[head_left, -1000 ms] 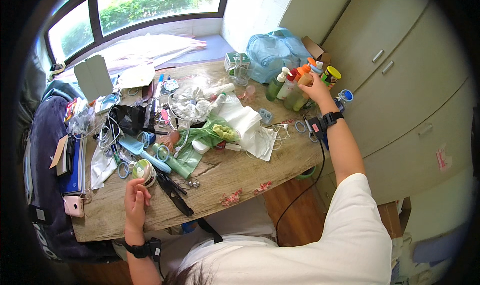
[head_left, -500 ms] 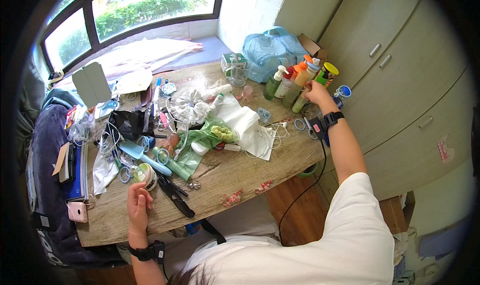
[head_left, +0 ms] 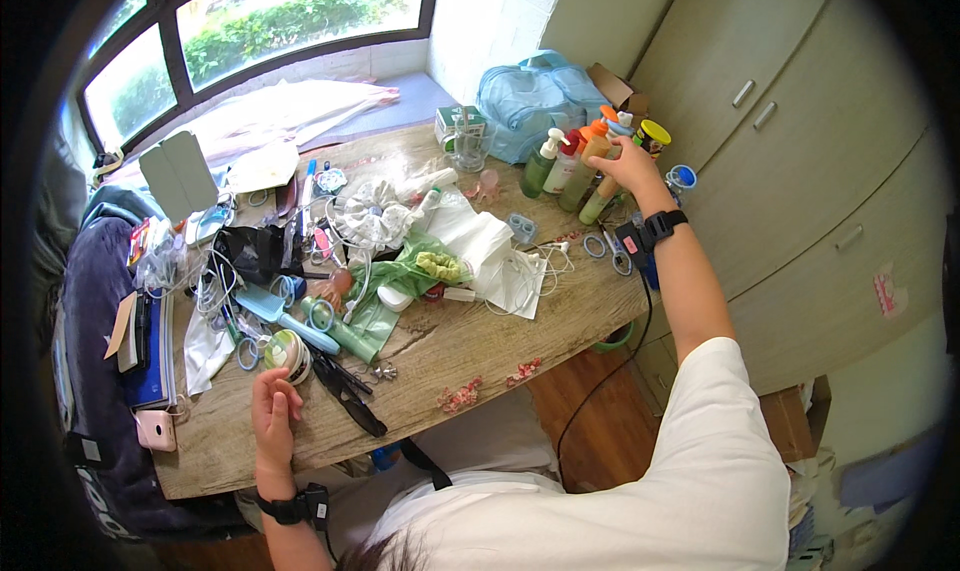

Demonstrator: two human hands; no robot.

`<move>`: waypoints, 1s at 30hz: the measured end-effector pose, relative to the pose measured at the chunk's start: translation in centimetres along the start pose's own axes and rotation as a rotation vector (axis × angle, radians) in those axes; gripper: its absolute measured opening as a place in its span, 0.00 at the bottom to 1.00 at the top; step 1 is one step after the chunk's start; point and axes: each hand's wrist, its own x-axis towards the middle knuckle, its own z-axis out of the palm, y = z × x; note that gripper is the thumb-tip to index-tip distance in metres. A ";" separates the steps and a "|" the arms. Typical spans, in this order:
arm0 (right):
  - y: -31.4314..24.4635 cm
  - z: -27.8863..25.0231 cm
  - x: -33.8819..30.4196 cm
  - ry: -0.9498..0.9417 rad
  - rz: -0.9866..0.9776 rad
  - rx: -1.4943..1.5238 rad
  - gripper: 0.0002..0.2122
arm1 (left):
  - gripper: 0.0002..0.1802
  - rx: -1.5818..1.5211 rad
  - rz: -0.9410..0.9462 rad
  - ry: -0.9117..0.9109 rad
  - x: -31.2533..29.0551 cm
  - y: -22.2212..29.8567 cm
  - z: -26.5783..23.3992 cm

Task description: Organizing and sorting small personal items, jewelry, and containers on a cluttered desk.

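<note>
At the desk's right end, my right hand (head_left: pixel 630 169) reaches in among a cluster of bottles, thumb and fingers apart. Its fingertips are at the upper part of a tan-topped bottle (head_left: pixel 574 187); whether they touch it I cannot tell. Below the hand leans a slim pale-green bottle (head_left: pixel 596 203). Left of these stand a green pump bottle (head_left: pixel 538 176) and a white bottle with a red top (head_left: pixel 560 169). My left hand (head_left: pixel 273 416), loosely bent with nothing in it, rests at the front edge beside a round lidded jar (head_left: pixel 287 355).
Mid-desk lies a heap with a light-blue brush (head_left: pixel 275 308), a green plastic bag (head_left: pixel 398 279), white tissue (head_left: pixel 470 246) and cables. A black hair tool (head_left: pixel 350 396) lies near the front edge. Behind the bottles sits a clear blue bag (head_left: pixel 540 111); scissors (head_left: pixel 608 251) lie nearby.
My right hand has moved up and slightly left, away from the slim pale-green bottle toward the tan-topped one. The slim bottle now leans more. My left hand stays nearly still.
</note>
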 end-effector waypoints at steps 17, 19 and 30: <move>1.8 1.0 3.5 0.079 -0.058 0.008 0.25 | 0.21 -0.013 0.014 0.009 -0.1 0.0 0.1; 1.9 0.9 3.5 0.046 -0.041 0.043 0.29 | 0.21 -0.019 0.010 0.008 0.0 0.0 0.1; 0.5 0.3 0.9 -0.085 0.082 -0.122 0.31 | 0.20 -0.007 0.008 0.004 -0.1 -0.1 -0.2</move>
